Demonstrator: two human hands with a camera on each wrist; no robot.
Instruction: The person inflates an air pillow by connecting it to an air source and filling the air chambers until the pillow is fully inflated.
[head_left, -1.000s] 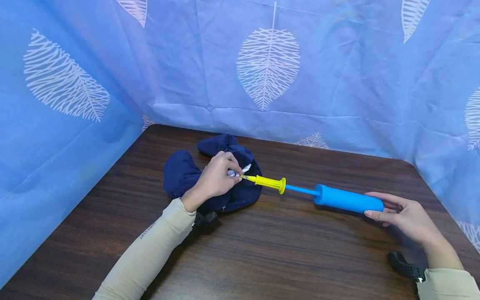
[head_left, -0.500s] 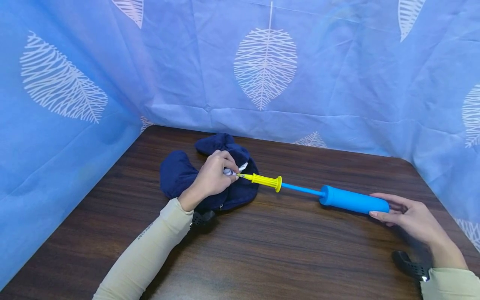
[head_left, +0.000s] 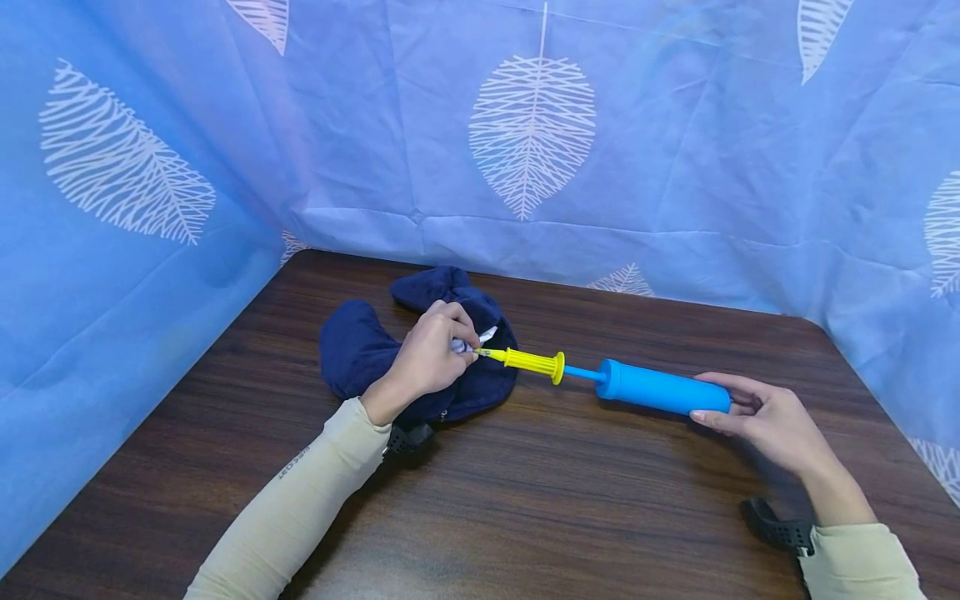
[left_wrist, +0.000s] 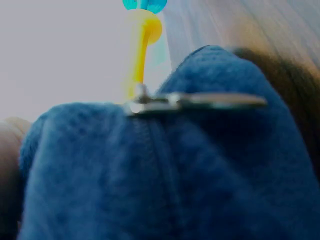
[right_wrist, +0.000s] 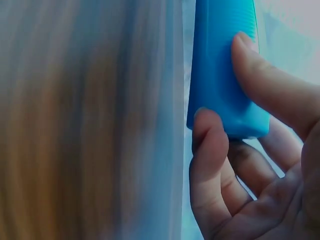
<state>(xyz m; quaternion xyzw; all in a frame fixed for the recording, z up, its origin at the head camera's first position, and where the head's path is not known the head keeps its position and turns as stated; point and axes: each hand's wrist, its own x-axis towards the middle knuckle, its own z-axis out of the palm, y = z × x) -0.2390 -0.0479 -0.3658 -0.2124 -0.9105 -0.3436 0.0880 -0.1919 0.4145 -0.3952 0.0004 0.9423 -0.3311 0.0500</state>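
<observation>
Blue fabric backdrop (head_left: 660,150) with white leaf prints stands behind and to the left of a dark wood-grain desk (head_left: 600,500) with rounded far corners. On the desk, left of centre toward the far side: a navy U-shaped neck pillow (head_left: 352,346), its opening partly hidden by the person's left hand (head_left: 431,354). Left fingers pinch a small whitish piece (head_left: 461,344) at the pillow; a white tab (head_left: 488,335) sticks out just beside them. Cannot tell if the fingertips also grip the nozzle (head_left: 491,355), whose tip meets them. Nozzle belongs to a hand pump (head_left: 622,382), which stretches rightward from the pillow: ribbed yellow handle (head_left: 534,362), thin blue rod (head_left: 582,372), then blue barrel (head_left: 667,390). Short length of rod shows between yellow and blue. Right hand (head_left: 765,421) holds the barrel by its far end, thumb along one side, other fingers bent around the end; right wrist view confirms the grip. Left wrist view mostly navy plush, with a metal zipper pull (left_wrist: 200,101) lying crosswise at the seam and the yellow handle blurred beyond. Both arms wear beige sleeves (head_left: 285,508), each with a black strap (head_left: 776,527) at the wrist.
</observation>
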